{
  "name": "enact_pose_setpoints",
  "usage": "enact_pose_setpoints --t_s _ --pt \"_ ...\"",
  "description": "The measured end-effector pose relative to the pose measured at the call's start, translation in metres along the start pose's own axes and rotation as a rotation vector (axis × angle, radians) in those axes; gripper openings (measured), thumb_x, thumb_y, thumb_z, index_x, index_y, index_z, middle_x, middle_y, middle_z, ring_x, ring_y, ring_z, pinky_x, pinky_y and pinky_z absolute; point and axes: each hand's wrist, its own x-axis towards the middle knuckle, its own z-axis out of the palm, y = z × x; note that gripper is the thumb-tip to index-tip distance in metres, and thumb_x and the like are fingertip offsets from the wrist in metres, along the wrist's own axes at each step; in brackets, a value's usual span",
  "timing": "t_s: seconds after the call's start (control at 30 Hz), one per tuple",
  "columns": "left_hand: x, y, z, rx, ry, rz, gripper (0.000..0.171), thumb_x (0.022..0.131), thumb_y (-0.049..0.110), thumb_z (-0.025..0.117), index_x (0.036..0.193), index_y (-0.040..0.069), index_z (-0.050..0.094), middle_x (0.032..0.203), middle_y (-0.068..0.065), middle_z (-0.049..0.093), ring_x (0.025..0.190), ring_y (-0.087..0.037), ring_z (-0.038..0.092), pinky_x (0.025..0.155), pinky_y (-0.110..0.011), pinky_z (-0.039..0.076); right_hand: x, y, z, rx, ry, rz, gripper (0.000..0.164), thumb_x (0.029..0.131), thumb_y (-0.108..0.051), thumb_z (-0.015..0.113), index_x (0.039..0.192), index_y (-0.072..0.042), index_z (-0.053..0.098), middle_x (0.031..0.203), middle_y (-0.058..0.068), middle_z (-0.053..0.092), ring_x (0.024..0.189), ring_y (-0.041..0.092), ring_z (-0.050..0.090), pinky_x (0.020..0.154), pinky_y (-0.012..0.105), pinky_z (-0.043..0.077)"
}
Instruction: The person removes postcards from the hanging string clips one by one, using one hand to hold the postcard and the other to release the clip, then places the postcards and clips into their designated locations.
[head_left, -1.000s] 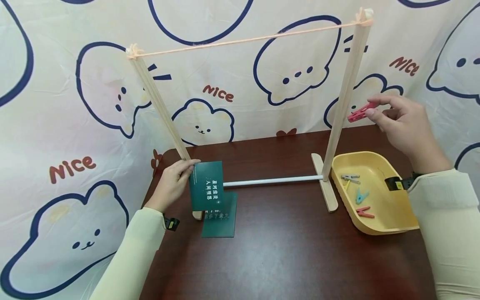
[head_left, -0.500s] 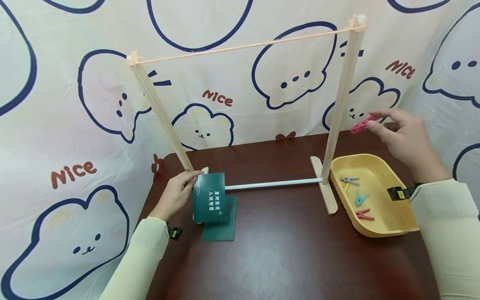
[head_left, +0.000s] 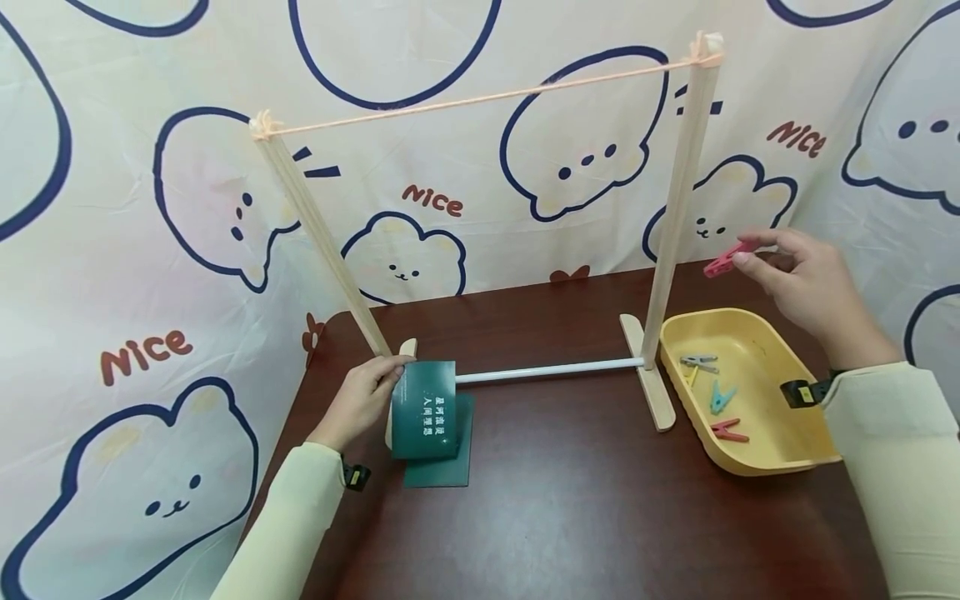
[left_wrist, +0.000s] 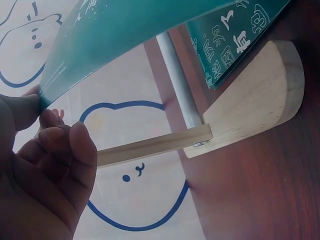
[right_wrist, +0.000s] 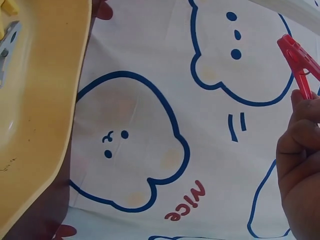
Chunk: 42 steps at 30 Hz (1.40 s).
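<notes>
My left hand (head_left: pixel 360 402) pinches a dark green card (head_left: pixel 424 412) by its upper left corner, beside the foot of the rack's left post. White lettering runs down the card, and it bends slightly in the left wrist view. Under it, partly covered, another green card (head_left: pixel 442 473) lies on the table. My right hand (head_left: pixel 806 287) pinches a pink-red clothespin (head_left: pixel 722 260) between thumb and index finger, to the right of the right post. That clothespin (right_wrist: pixel 299 60) points away from the fingers in the right wrist view. Across the rack's top stretches a peach string (head_left: pixel 480 102).
A yellow basin (head_left: pixel 780 433) at the right holds several clothespins, among them a blue one (head_left: pixel 722 398) and a red one (head_left: pixel 729 430). The rack has a left wooden post (head_left: pixel 322 242), a right post (head_left: pixel 678 208) and a white crossbar (head_left: pixel 547 371). A cartoon-print cloth hangs behind.
My left hand has lowered the green card and shifted it slightly right, over the card on the table. My right hand has come down a little, still holding the clothespin. The view has tilted slightly.
</notes>
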Motion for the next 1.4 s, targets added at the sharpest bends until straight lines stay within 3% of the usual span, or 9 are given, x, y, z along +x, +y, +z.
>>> enact_pose_setpoints --t_s 0.13,0.47,0.67,0.8,1.1,1.4 --pt "-0.001 0.0 0.002 -0.016 -0.015 -0.017 0.029 0.102 0.018 0.052 0.129 0.023 0.064 0.108 -0.002 0.064 0.095 -0.022 0.058 0.086 -0.045 0.052 0.001 0.005 0.002 -0.008 -0.03 0.028 0.05 0.096 -0.043 0.059 0.131 -0.007 0.059 0.111 0.014 0.059 0.08 0.009 0.052 0.058 0.012 0.042" --pt "-0.002 -0.007 0.011 -0.036 -0.054 0.021 0.029 0.101 0.017 0.054 0.129 0.018 0.064 0.124 -0.006 0.063 0.113 -0.025 0.058 0.092 -0.048 0.048 0.003 0.02 0.007 -0.038 -0.16 0.101 0.061 0.095 -0.052 0.054 0.132 -0.005 0.055 0.115 0.022 0.061 0.093 0.032 0.057 0.06 0.02 0.045" --pt "-0.004 -0.011 0.018 -0.032 -0.091 -0.025 0.03 0.102 0.017 0.053 0.129 0.015 0.063 0.123 -0.006 0.063 0.114 -0.025 0.058 0.093 -0.048 0.048 0.005 0.024 0.01 -0.083 -0.226 0.111 0.065 0.095 -0.057 0.05 0.131 -0.002 0.055 0.117 0.026 0.06 0.098 0.037 0.056 0.072 0.042 0.047" --pt "-0.004 -0.013 0.022 -0.024 -0.117 -0.051 0.03 0.102 0.017 0.053 0.13 0.013 0.063 0.12 -0.007 0.064 0.11 -0.026 0.059 0.093 -0.05 0.047 0.007 0.031 0.012 -0.122 -0.317 0.137 0.073 0.093 -0.063 0.047 0.133 -0.001 0.052 0.126 0.028 0.052 0.1 0.041 0.053 0.079 0.057 0.043" --pt "0.004 -0.019 0.031 0.026 -0.157 -0.1 0.029 0.101 0.019 0.055 0.128 0.015 0.064 0.122 -0.008 0.063 0.111 -0.026 0.058 0.091 -0.05 0.048 0.01 0.044 0.016 -0.149 -0.447 0.173 0.078 0.089 -0.068 0.049 0.131 -0.002 0.054 0.109 0.021 0.056 0.086 0.032 0.055 0.063 0.039 0.044" --pt "0.008 -0.022 0.038 0.062 -0.183 -0.111 0.029 0.101 0.02 0.055 0.128 0.016 0.064 0.122 -0.008 0.063 0.108 -0.024 0.058 0.088 -0.048 0.05 0.009 0.055 0.021 -0.156 -0.464 0.163 0.064 0.094 -0.056 0.055 0.125 0.0 0.058 0.102 0.02 0.058 0.081 0.03 0.056 0.06 0.037 0.042"
